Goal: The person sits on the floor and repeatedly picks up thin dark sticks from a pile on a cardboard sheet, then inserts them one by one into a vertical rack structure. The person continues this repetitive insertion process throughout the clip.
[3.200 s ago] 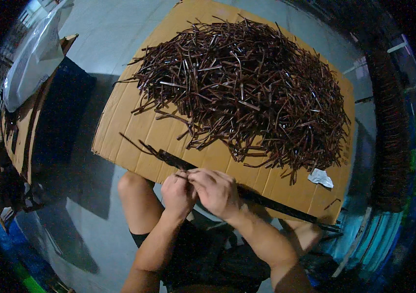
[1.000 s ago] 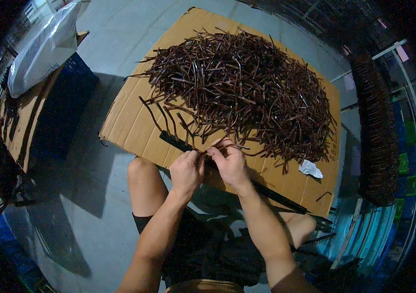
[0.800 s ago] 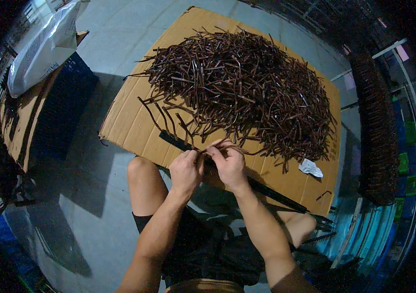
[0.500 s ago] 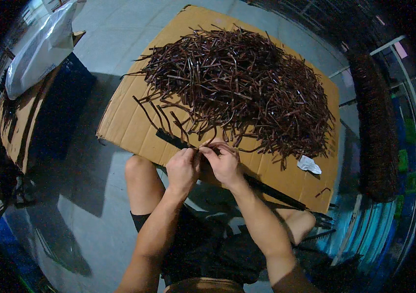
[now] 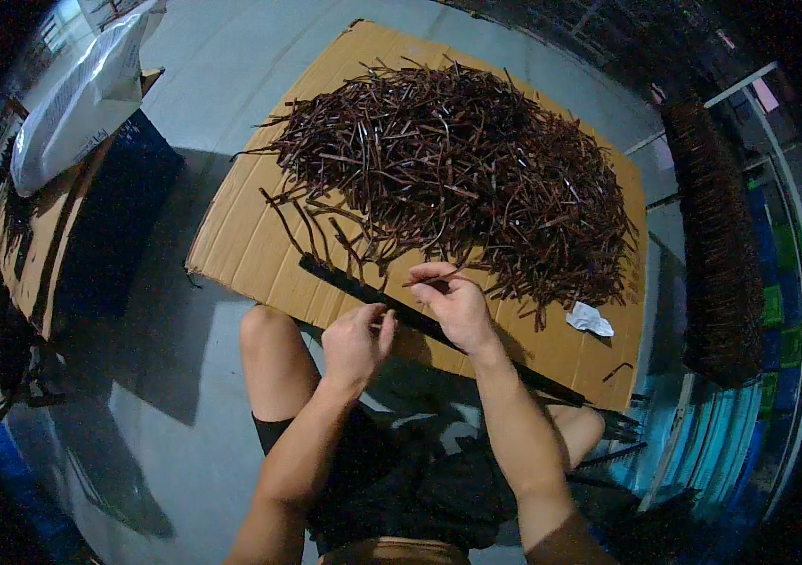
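A long black bar (image 5: 539,381) lies slantwise across the near part of a cardboard sheet (image 5: 241,240). Several short brown strips (image 5: 311,231) stick out from its far-left end. My left hand (image 5: 352,347) is at the bar's near side, fingers loosely curled, with a gap between thumb and forefinger and nothing visible in it. Just beyond the bar, my right hand (image 5: 460,313) pinches one thin brown strip (image 5: 434,280) between thumb and fingers. Farther off, a big heap of similar brown strips (image 5: 457,160) covers much of the cardboard.
A crumpled white paper (image 5: 590,319) and a small bent strip (image 5: 617,371) lie on the cardboard's right side. More black bars (image 5: 619,428) are by my right knee. At left stands a box with a plastic bag (image 5: 81,113); at right, a tall dark bristly stack (image 5: 716,245).
My hands have parted. The right one has moved right and a little away from the bar, now with a loose strip; the left has loosened its fingers near the bar.
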### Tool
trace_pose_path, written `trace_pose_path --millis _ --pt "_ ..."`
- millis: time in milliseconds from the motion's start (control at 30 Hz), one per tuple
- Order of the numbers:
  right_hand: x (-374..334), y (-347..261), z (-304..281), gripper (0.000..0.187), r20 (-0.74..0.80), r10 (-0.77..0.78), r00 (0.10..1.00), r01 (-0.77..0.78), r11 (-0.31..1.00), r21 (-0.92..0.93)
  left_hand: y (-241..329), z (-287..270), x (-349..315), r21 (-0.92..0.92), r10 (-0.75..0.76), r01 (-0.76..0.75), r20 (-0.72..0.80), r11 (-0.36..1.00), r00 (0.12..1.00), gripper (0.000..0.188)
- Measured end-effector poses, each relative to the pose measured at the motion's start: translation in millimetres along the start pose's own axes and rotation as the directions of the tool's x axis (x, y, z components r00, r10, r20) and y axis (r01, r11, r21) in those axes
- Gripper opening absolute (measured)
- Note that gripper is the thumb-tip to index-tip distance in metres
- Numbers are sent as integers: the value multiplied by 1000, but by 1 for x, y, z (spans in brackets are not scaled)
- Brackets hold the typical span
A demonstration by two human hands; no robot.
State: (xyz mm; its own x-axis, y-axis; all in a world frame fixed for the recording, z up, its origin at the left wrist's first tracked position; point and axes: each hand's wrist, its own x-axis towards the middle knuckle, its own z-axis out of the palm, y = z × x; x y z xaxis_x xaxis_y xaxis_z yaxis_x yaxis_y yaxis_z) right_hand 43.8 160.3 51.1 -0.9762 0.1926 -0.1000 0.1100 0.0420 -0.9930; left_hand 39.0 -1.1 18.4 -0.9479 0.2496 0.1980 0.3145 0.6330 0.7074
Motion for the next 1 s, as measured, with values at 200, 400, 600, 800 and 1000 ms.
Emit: trace_pose_path --millis 200,400,600,800,1000 --pt "-11 21 8 15 -132 -3 991 2 1000 -2 0 12 8 -20 114 -114 -18 993 993 14" --pt "-11 40 14 14 -122 -172 978 153 977 -147 1 14 7 -41 119 -118 12 992 993 16" --pt "-13 11 23 13 -55 -204 978 160 886 -434 -4 15 8 -45 135 -136 -25 990 991 12" --pt "-14 29 25 14 -187 -272 944 201 922 -330 0 22 9 -79 145 -151 -84 985 986 12" --pt "-15 7 24 13 48 -360 932 316 739 -595 -8 24 5 -60 113 -116 -51 991 992 13"
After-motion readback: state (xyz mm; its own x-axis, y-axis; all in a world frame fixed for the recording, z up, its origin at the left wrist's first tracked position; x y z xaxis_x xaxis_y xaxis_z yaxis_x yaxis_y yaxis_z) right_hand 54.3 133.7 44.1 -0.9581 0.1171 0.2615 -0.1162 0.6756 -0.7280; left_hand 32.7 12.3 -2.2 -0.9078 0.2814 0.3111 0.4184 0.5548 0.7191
